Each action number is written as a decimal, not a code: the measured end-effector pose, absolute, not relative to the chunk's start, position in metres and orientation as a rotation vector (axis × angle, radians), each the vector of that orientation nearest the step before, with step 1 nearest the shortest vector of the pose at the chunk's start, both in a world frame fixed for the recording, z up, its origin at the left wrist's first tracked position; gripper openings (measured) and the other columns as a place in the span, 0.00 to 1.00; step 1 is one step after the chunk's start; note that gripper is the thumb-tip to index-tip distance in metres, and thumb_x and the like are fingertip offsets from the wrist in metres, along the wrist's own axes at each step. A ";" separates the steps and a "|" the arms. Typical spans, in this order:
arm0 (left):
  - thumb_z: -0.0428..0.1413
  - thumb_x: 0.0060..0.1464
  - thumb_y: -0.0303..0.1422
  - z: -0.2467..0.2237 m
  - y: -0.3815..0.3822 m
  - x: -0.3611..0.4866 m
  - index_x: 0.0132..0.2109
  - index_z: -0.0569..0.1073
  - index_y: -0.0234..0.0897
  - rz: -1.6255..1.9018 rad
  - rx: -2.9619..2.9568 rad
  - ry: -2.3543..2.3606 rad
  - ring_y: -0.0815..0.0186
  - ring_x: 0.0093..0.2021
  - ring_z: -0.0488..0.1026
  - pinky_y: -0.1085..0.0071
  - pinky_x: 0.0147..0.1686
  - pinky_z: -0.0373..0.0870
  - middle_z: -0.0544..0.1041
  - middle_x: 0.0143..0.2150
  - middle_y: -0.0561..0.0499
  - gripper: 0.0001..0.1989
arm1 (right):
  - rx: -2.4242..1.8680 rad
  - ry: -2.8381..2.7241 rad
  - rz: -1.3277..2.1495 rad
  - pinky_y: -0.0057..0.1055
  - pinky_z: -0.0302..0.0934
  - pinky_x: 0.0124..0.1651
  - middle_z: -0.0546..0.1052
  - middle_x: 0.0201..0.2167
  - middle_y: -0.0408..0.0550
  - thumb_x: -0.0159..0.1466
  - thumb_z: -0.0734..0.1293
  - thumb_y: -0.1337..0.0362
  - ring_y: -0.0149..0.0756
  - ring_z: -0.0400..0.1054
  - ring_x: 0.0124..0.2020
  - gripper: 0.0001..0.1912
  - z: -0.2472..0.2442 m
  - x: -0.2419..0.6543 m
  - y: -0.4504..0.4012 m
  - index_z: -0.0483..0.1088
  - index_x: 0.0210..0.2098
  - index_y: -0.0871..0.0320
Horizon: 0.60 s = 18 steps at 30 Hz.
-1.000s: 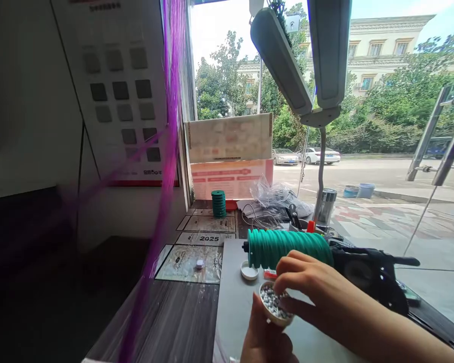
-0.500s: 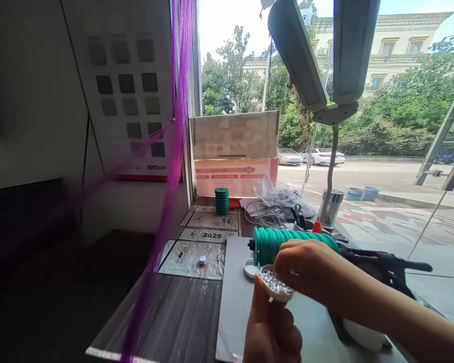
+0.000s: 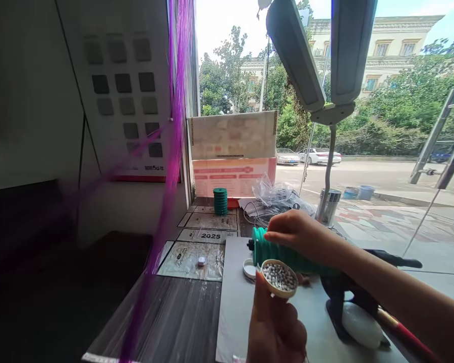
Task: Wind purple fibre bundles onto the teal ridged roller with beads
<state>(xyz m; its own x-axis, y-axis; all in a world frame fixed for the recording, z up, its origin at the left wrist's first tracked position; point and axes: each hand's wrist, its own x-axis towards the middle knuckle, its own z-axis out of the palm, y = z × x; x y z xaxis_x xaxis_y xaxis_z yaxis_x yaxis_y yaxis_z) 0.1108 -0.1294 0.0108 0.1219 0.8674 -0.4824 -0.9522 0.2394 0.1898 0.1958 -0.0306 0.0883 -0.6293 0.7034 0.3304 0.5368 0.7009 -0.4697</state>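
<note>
My left hand [image 3: 274, 322] grips a small round tub [image 3: 280, 291] from below, its open top facing up. Inside are many pins [image 3: 279, 276] with whitish round heads. My right hand [image 3: 293, 229] is closed in a pinch at the near end of a ridged green spool [image 3: 259, 249], above and left of the tub. Whatever lies between those fingertips is too small to make out. The spool lies on its side on a black stand [image 3: 335, 295], partly covered by my right hand and forearm. A white round lid [image 3: 250, 268] rests just left of the tub.
Purple threads [image 3: 176, 156] hang at the left. Another green spool [image 3: 220, 201] stands upright towards the window. A small white piece [image 3: 201, 261] lies on the plastic-covered calendar sheet [image 3: 170, 259]. Plastic bags [image 3: 276, 196] and a two-headed lamp [image 3: 333, 115] are at the back.
My right hand has left the pins in the tub and moved up and left to the green spool's end. My left hand still holds the tub, now slightly further right.
</note>
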 end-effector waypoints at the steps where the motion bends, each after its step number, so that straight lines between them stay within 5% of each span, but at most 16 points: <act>1: 0.47 0.54 0.45 0.012 -0.129 0.111 0.37 0.70 0.30 1.346 -0.185 0.567 0.83 0.11 0.46 0.85 0.11 0.41 0.66 0.18 0.56 0.20 | -0.959 -2.423 0.437 0.23 0.46 0.20 0.58 0.14 0.38 0.56 0.63 0.61 0.24 0.48 0.19 0.12 0.089 0.195 -0.031 0.67 0.19 0.61; 8: 0.43 0.56 0.45 0.015 -0.131 0.112 0.36 0.69 0.29 1.368 -0.190 0.552 0.83 0.11 0.46 0.85 0.11 0.40 0.63 0.17 0.57 0.21 | -0.938 -2.419 0.340 0.24 0.47 0.22 0.59 0.14 0.37 0.56 0.63 0.62 0.24 0.49 0.19 0.12 0.086 0.195 -0.033 0.66 0.19 0.61; 18: 0.54 0.49 0.46 0.004 -0.128 0.110 0.37 0.71 0.29 1.337 -0.124 0.552 0.84 0.12 0.45 0.84 0.11 0.42 0.70 0.21 0.54 0.21 | -0.941 -2.431 0.207 0.24 0.46 0.22 0.60 0.14 0.37 0.56 0.62 0.62 0.23 0.49 0.18 0.12 0.085 0.194 -0.039 0.66 0.18 0.60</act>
<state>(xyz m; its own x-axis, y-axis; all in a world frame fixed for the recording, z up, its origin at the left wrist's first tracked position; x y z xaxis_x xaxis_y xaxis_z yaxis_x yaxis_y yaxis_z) 0.1095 -0.1278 0.0042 0.1255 0.8857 -0.4469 -0.9429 0.2466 0.2239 0.1943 -0.0389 0.0854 -0.6231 0.6634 0.4142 0.5838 0.7470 -0.3182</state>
